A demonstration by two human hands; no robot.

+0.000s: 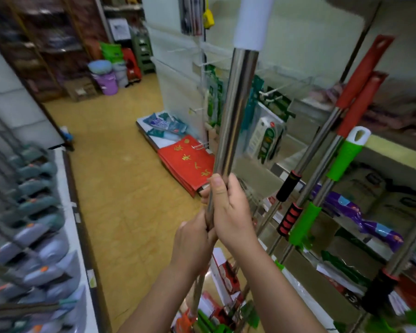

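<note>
Along the left edge runs a shelf (69, 212) of blurred grey and teal goods (36, 207). Beyond it the tan floor (120, 179) leads back to a purple bucket (108, 83) among stacked plastic wares. Nearer the middle, red bags with gold lettering (187, 162) lie on a low display.

The left hand (192, 240) is curled tightly round a shiny steel pole (235, 111), gripping it low down. The pole stands nearly upright, leaning slightly right toward its top, where a white sleeve (253, 20) covers it; its lower end drops out of sight between the forearms.

The right hand (229, 212) wraps the same pole directly above the left and touches it, with the thumb laid up along the metal. Both hands clasp the shaft well below its midpoint.

To the right, other handles lean against the shelving: one with a black grip (288, 186), two with red tops (363, 75) and one with a green grip (344, 157).
</note>
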